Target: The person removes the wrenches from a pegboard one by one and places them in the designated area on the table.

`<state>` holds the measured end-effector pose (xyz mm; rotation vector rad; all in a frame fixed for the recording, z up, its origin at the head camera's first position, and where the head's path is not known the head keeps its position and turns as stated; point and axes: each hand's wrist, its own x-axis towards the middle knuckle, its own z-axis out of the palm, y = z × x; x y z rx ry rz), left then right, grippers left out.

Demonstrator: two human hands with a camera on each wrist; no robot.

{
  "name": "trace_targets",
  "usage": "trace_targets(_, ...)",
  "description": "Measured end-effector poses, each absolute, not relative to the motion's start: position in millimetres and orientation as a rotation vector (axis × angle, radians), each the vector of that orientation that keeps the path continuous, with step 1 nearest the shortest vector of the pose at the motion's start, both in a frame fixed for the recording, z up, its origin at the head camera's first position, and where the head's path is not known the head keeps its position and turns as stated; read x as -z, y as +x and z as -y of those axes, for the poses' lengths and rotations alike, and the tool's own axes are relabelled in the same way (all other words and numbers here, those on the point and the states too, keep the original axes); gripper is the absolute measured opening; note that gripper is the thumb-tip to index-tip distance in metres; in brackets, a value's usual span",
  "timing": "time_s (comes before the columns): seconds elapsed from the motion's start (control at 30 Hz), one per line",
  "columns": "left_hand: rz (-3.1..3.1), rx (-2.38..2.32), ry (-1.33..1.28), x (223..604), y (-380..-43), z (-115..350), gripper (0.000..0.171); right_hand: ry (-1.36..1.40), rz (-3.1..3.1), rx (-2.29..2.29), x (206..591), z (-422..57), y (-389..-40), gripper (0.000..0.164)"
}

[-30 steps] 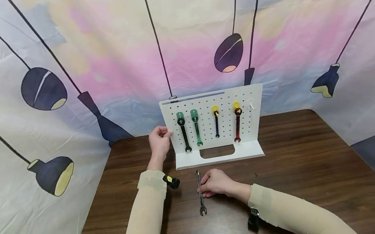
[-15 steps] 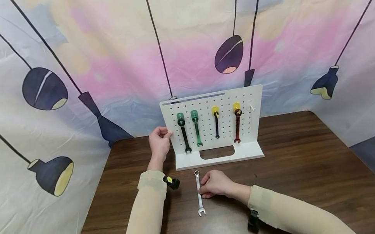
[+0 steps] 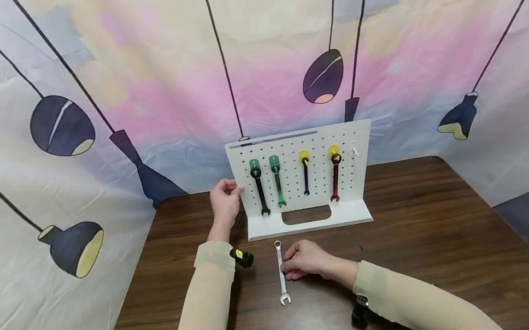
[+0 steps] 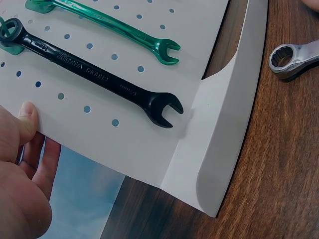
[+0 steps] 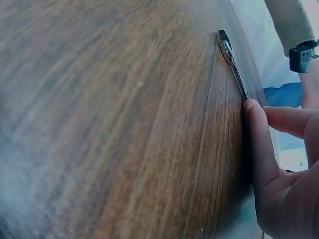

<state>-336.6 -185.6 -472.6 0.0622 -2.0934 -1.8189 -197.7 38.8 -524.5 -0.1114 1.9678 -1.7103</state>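
At the left edge of a white pegboard stand (image 3: 320,172), my left hand (image 3: 224,200) pinches the panel, thumb (image 4: 30,119) on the front and fingers behind. My right hand (image 3: 308,258) has its thumb and fingertips at the shank of a chrome combination wrench (image 3: 283,286), which lies on the table in front of the stand. Its ring end points toward the board and its open jaw faces me. On the board hang a black wrench (image 3: 261,193), a green wrench (image 3: 279,185), a dark blue wrench (image 3: 305,176) and a red wrench (image 3: 334,178).
Green holders carry the black and green wrenches, yellow ones (image 3: 333,149) the blue and red. A white hook (image 3: 355,151) sticks out at the panel's right side. Behind the brown wooden table (image 3: 426,233) hangs a cloth printed with lamps (image 3: 161,89).
The chrome wrench has turned from a darker, edge-on look to lying flat and bright, then stays nearly still. My left hand has kept its hold on the panel.
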Motion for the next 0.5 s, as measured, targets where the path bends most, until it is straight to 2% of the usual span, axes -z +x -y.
trace_targets(0.5, 2.091, 1.828, 0.071, 472.9, -337.0, 185.9, 0.009, -0.129, -1.905, 1.689, 520.9, -45.6, -200.6, 0.019)
